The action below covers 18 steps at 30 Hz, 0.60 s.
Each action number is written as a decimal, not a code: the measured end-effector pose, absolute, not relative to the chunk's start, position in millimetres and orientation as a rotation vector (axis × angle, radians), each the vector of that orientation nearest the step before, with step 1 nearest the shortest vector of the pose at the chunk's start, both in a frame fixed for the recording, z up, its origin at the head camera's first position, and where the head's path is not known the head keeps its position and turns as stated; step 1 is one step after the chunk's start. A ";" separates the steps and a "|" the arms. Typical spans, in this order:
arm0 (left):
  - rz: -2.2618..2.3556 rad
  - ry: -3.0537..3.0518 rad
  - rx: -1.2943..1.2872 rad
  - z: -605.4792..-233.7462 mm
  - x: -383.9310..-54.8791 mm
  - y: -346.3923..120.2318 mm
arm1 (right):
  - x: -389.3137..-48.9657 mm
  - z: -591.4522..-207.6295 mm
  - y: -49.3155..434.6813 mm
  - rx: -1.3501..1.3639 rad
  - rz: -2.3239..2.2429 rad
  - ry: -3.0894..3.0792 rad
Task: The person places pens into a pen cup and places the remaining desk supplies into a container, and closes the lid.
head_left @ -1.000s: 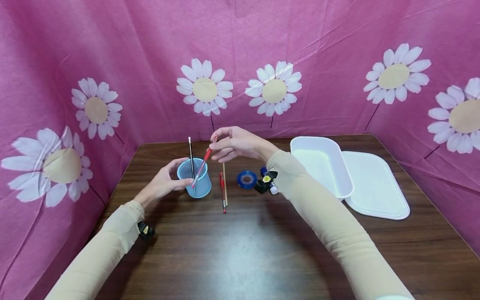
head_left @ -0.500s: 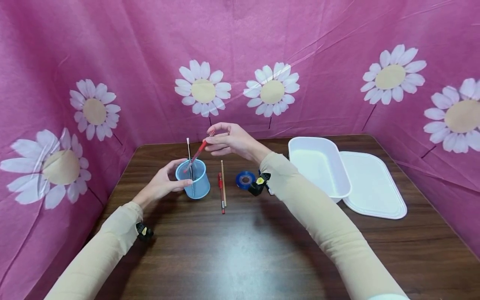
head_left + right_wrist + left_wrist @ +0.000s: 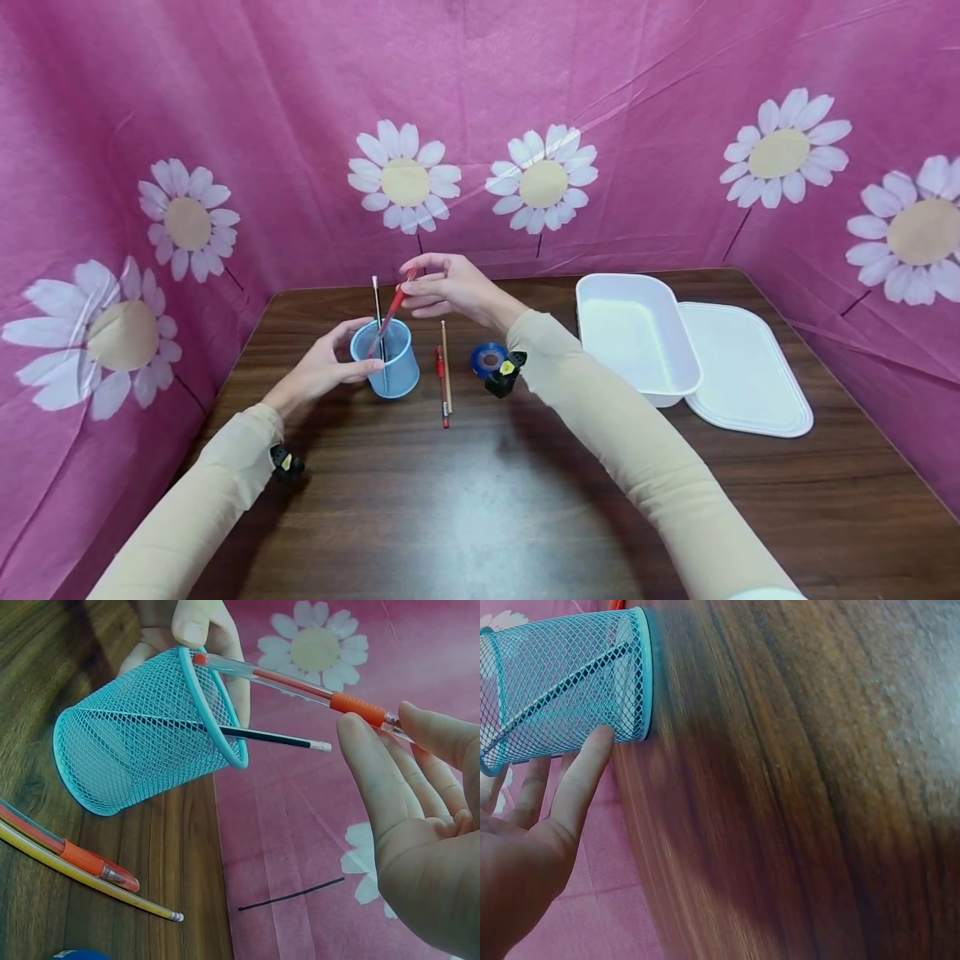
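My left hand [image 3: 318, 367] holds a light-blue mesh pen holder [image 3: 401, 375], thumb on its near side and fingers behind it. The holder stands upright on the table, with a black pencil [image 3: 377, 296] leaning inside, its white eraser end up. Above the rim, my right hand [image 3: 457, 287] pinches a clear gel pen with a red grip [image 3: 395, 302] between thumb and fingers. The pen slants down into the holder's mouth in the head view. From the right wrist, its red lower end [image 3: 199, 658] shows right at the rim, close to the left thumb [image 3: 191, 626].
Right of the holder, another red pen [image 3: 441, 362] and a yellow pencil [image 3: 445, 337] lie side by side on the wooden table [image 3: 390, 500]. Beyond them is a blue tape roll [image 3: 483, 360]. A white plastic tub [image 3: 637, 333] partly overlaps its flat lid [image 3: 750, 375] at the right.
My right hand has moved left with the gel pen, whose lower end has gone from in front of the holder to inside its mouth. The left hand keeps its hold.
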<state>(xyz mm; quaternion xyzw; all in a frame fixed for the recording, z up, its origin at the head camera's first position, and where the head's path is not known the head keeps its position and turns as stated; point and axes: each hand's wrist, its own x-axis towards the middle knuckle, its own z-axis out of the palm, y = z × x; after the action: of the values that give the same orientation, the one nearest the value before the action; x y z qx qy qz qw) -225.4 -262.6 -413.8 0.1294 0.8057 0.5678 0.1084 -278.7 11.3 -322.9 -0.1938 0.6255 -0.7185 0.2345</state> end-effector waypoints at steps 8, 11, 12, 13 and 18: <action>1.664 2.351 0.373 -412.5 -224.2 -264.8 | -279.8 -326.7 1.9 -0.535 -1.927 1.763; 1.668 2.341 0.369 -411.4 -224.0 -264.3 | -281.2 -328.6 -0.4 -0.540 -1.893 1.795; 1.672 2.338 0.369 -411.3 -224.0 -264.2 | -281.9 -329.4 -1.1 -0.543 -1.882 1.802; 1.674 2.335 0.370 -411.3 -224.3 -264.0 | -282.7 -330.3 -1.5 -0.547 -1.871 1.811; 1.669 2.337 0.385 -412.0 -224.6 -264.1 | -285.7 -336.5 -3.8 -0.535 -1.840 1.848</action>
<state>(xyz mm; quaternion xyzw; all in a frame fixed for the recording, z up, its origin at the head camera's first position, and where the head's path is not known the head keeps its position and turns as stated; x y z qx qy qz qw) -224.6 -264.1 -412.0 0.1319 0.8006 0.5717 0.1216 -285.7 -3.8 -336.5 -0.1951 0.6743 -0.6714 0.2376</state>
